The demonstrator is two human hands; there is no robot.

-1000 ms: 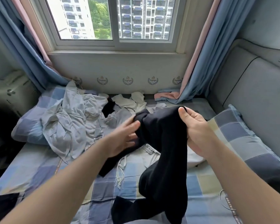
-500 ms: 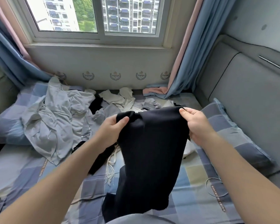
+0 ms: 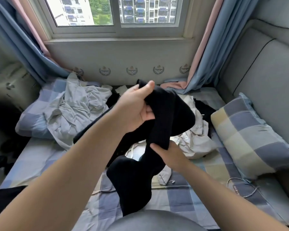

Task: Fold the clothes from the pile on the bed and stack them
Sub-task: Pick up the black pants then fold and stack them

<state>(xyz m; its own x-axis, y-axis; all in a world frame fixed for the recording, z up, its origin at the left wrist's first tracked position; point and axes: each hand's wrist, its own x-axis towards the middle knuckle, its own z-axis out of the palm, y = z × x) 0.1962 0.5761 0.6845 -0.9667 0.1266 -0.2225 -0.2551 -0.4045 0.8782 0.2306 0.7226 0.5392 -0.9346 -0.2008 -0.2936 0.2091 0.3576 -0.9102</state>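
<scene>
A stretch of checked bed sheet (image 3: 190,202) shows in front of the pile (image 3: 80,107) of crumpled grey and white clothes, and a checked pillow (image 3: 250,135) borders it right of the pile. The black garment (image 3: 167,114) hangs in the air before the pile. The raised left hand (image 3: 135,110) pinches its top edge under the thumb. The right hand (image 3: 168,155), lower, grips its middle, fingers hidden behind the cloth. The garment's bunched shape is hard to read.
</scene>
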